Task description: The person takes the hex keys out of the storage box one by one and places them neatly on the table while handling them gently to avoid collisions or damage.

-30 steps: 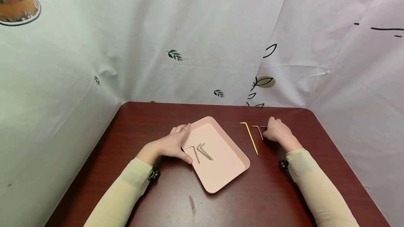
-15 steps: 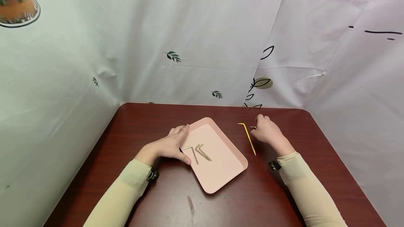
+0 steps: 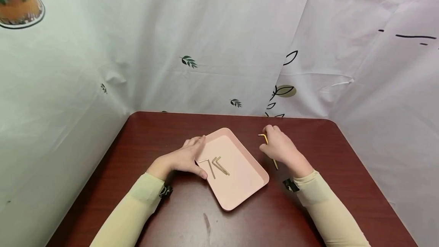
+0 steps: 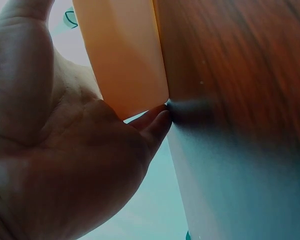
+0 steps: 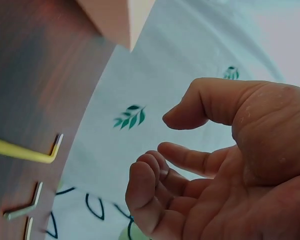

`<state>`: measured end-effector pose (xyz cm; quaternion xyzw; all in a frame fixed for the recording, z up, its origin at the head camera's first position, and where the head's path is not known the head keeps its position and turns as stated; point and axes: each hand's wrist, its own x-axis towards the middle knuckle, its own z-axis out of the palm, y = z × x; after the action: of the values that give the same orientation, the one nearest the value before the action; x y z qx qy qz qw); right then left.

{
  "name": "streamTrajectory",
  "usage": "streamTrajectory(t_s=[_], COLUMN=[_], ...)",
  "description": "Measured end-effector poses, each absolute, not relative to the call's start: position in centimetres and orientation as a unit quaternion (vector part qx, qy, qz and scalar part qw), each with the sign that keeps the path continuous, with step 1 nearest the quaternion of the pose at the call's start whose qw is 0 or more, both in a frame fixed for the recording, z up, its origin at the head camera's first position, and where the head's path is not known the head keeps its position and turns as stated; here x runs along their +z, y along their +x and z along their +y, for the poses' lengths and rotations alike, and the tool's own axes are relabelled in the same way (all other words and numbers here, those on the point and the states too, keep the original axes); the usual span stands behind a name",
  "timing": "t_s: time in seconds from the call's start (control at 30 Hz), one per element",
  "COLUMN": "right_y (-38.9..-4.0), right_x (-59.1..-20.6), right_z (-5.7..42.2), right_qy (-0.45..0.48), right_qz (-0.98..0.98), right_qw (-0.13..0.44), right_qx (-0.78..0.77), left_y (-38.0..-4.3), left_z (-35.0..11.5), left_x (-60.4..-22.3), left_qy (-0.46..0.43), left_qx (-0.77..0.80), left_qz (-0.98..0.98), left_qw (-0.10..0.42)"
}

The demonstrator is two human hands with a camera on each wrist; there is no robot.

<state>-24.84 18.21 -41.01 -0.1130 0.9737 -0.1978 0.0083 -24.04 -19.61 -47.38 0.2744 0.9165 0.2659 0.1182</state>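
My left hand (image 3: 185,159) holds the left corner of a pink tray (image 3: 241,182), thumb along the near side and fingers along the far side. Inside the tray lie a silver hex key (image 3: 211,169) and two brassy hex keys (image 3: 221,166). To the tray's right, my right hand (image 3: 280,147) hovers over a yellow hex key (image 3: 275,164) and hides its middle. The right wrist view shows that hand (image 5: 210,165) with nothing between its loosely bent fingers and the thumb. Beyond the yellow key there, two small hex keys (image 5: 25,207) lie on the table.
The dark red wooden table (image 3: 171,220) carries everything, its back edge running along a white printed cloth (image 3: 212,29). More cloth closes off the left and right sides. A dark smear (image 3: 207,222) marks the tabletop near the front.
My right hand has moved left from the small hex keys to above the yellow hex key, covering part of it. The left hand and the tray have stayed in place.
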Motion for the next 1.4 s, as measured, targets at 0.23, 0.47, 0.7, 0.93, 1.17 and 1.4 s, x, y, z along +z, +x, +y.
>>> streamTrajectory(t_s=[0.23, 0.47, 0.7, 0.93, 1.17, 1.4], right_y=[-23.7, -22.9, -22.5, -22.4, -22.3, -22.3], right_x=[-40.8, -40.6, -40.7, -40.7, -40.6, -41.0], right_z=[16.5, 14.9, 13.7, 12.6, 11.8, 11.0], right_qy=[-0.155, -0.175, -0.203, -0.216, -0.229, -0.254], right_qz=[0.969, 0.968, 0.965, 0.964, 0.964, 0.959], right_qw=[0.003, -0.004, -0.012, -0.02, -0.015, -0.021], right_qx=[-0.192, -0.18, -0.167, -0.152, -0.137, -0.124], left_y=[-24.0, -24.1, -24.0, -24.1, -24.0, -24.0], left_z=[-19.5, -19.6, -19.6, -19.6, -19.6, -19.6], left_x=[-47.2, -47.3, -47.1, -47.2, -47.1, -47.2], left_qy=[0.276, 0.279, 0.279, 0.275, 0.277, 0.279], left_qx=[0.269, 0.269, 0.268, 0.271, 0.275, 0.274], left_qz=[0.915, 0.915, 0.915, 0.915, 0.913, 0.913], left_qw=[0.116, 0.116, 0.116, 0.116, 0.12, 0.119])
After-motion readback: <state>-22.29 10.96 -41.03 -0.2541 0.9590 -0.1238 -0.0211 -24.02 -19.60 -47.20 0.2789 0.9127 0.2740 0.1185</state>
